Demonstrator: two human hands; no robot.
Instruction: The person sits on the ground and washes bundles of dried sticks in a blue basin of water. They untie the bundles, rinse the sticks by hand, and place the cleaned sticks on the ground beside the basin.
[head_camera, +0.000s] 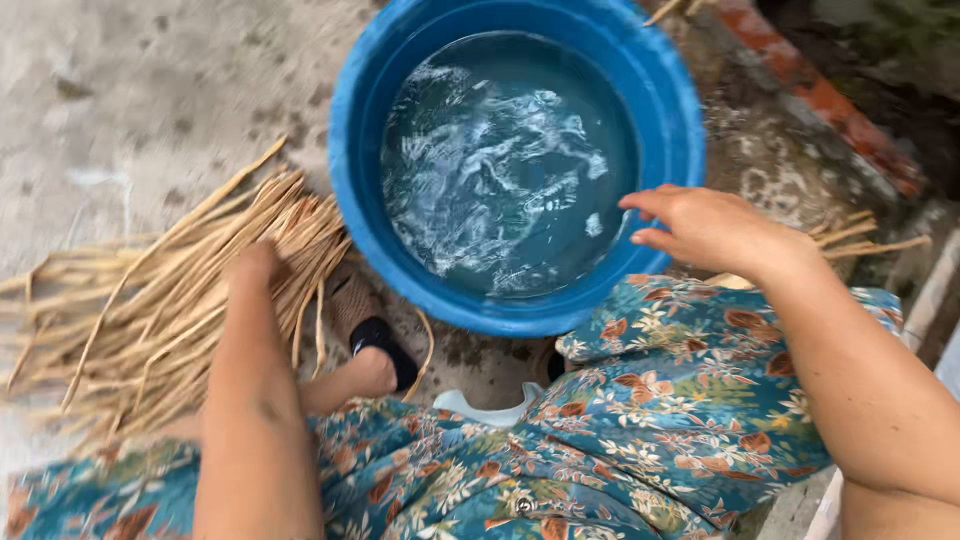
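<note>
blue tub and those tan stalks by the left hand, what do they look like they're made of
The blue tub looks like moulded plastic: even colour, smooth, slightly glossy rounded rim. It holds rippling water. The tan stalks under the left hand look like dried plant fibre, perhaps reed or straw: pale, matte, long, thin and uneven; which plant I cannot tell. The right hand hovers open at the tub's rim.
</note>
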